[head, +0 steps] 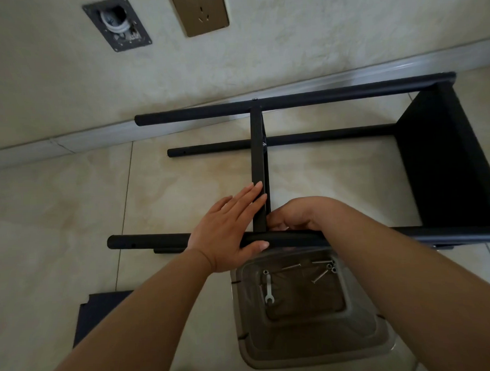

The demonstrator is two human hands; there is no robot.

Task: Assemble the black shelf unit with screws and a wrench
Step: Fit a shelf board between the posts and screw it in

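Left hand (231,227) flat against crossbar (257,157); right hand (297,215) curled, its hold hidden.

Four poles (291,103), one wrench (269,288), two hands (228,227).

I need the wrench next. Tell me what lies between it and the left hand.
In the head view, only the plastic tray's near rim and bare bottom separate the left hand from the wrench; the screws lie off to the right.
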